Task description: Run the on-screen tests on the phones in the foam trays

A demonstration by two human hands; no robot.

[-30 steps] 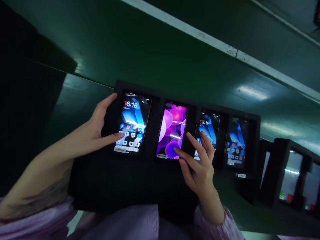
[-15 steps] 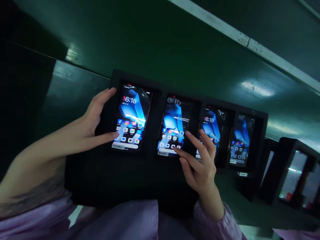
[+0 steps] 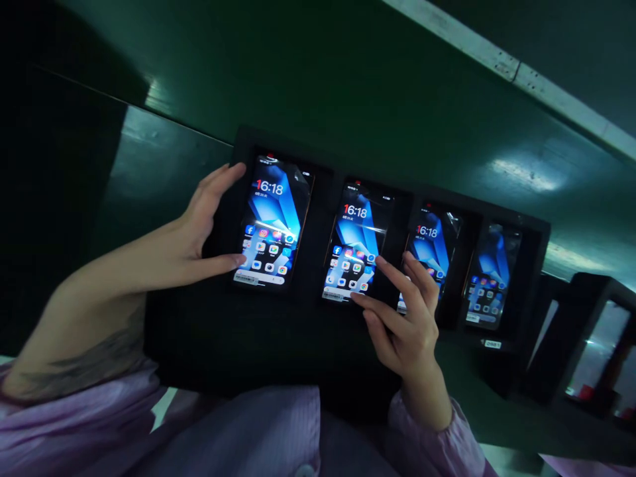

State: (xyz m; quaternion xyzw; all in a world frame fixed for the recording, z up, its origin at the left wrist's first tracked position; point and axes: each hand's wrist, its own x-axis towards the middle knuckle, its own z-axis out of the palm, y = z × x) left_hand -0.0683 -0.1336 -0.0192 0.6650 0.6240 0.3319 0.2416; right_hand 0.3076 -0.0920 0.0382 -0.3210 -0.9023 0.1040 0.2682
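Several lit smartphones lie in a row in the slots of a black tray (image 3: 318, 331). My left hand (image 3: 199, 228) is open at the tray's left end, its thumb tip at the lower left edge of the first smartphone (image 3: 272, 222) and its fingers along the tray's side. Over the second smartphone (image 3: 356, 242) and the third smartphone (image 3: 434, 235), my right hand (image 3: 410, 318) is open with fingers spread. Its index fingertip is at the bottom of the second screen. The third screen is partly covered by the fingers. A fourth smartphone (image 3: 489, 278) shows a dimmer home screen.
The tray rests on a dark green work surface (image 3: 199, 73). To the right stands another black tray (image 3: 589, 331) with glossy panels in it. A pale strip (image 3: 462, 40) crosses the surface at the back. A small white label (image 3: 492, 344) is on the tray's front right.
The second smartphone's clock, cut off near the top before, now shows whole with its status bar. The whole scene has shifted slightly right in view; both hands keep nearly the same places on the tray.
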